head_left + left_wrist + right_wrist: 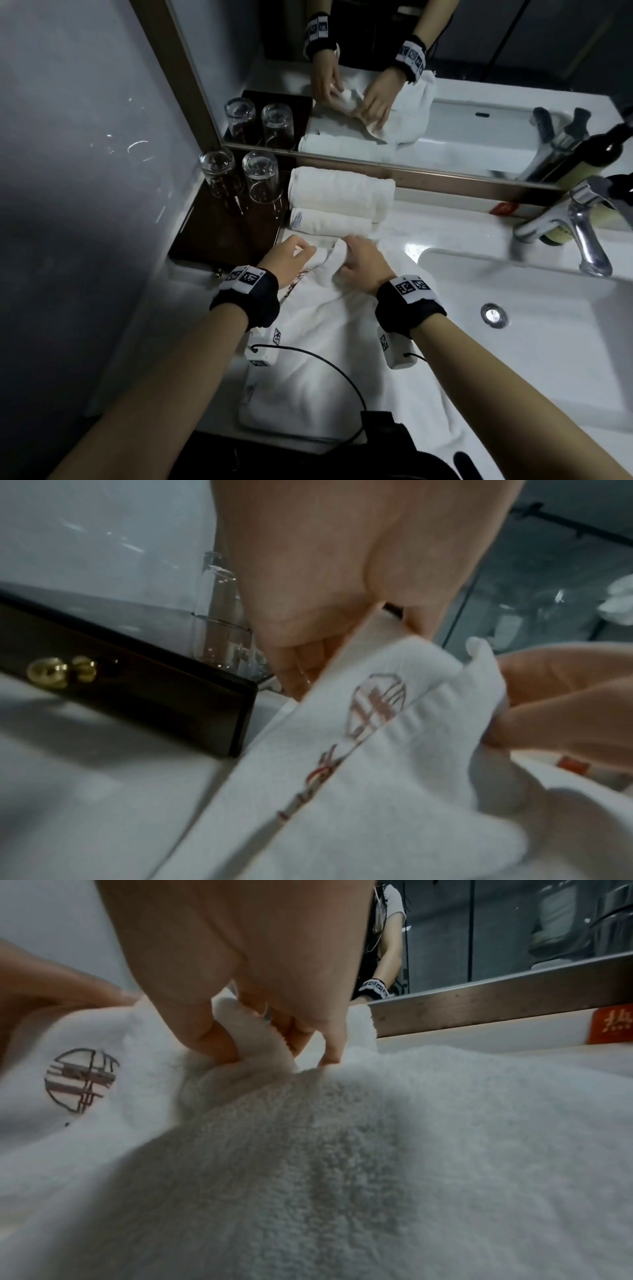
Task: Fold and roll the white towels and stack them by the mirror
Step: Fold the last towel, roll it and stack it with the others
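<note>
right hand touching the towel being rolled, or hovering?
Touching. The right wrist view shows the right hand with its fingertips pinching a fold of the white towel; the head view agrees, both hands at the towel's far end.

**What the cameras can't quite catch**

Left hand [289, 255]: the fingertips vanish behind the towel [329, 329] in the head view, and the wrist view cuts the palm off at the top edge. Right hand [363, 263]: its fingers are buried in the bunched fold there. The towel's near end is partly covered by the forearms and a cable. The red logo [375, 710] is smeared by blur, so it's unreadable. The tap [579, 233] runs off the right edge; the bottle [582, 219] behind it is mostly hidden. The red label [613, 1027] is clipped by the frame. The lower roll's tag [297, 219] is too small to read.
</note>
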Demonstrator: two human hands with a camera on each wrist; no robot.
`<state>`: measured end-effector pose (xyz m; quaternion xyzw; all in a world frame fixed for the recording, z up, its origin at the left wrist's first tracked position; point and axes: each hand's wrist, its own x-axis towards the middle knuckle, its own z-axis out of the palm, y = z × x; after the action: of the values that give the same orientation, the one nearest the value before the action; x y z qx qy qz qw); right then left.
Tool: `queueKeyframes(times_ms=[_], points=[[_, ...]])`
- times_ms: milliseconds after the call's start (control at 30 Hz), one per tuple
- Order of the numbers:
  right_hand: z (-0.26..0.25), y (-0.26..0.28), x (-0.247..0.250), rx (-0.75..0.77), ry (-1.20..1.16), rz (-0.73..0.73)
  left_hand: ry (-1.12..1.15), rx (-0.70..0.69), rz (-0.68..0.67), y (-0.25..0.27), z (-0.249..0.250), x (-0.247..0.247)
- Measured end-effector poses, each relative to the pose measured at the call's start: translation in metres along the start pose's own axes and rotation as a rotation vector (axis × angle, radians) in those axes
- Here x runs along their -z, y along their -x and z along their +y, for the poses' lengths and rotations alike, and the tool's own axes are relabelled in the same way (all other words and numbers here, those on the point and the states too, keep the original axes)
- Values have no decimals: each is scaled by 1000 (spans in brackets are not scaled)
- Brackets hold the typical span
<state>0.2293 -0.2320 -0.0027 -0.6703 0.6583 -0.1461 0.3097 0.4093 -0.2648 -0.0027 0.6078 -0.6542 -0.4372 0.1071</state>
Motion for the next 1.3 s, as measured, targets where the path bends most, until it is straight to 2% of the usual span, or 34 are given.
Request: queueKeyframes(times_ms=[67,233,400,467,600,800,967,1067,1167,1300], points=[[4,2,-2,9,-105,60,102,-31,56,1,1,3],[5,10,1,-17,-305,217,360,10,217,-2,2,16],[-26,0,5,122,-376,225,422,-74,121,-1,12,14],[-38,-8,4,130,-403,250,459,-87,94,-1,15,13],[-44,-21,0,20,-368,315,533,-54,78,-2,16,14],[-38,-25,-4,-70,-332,295,637,28,74,-1,16,16],[-34,-24,-5,-28,-305,255,443,-89,86,0,17,17],[-20,-18,3,-7,-114,167,309,-100,244,-8,13,26],[5,-8,14,-53,40,97,277,-74,369,-15,5,39],[33,2,30,-107,189,171,203,-65,372,-19,-5,42]])
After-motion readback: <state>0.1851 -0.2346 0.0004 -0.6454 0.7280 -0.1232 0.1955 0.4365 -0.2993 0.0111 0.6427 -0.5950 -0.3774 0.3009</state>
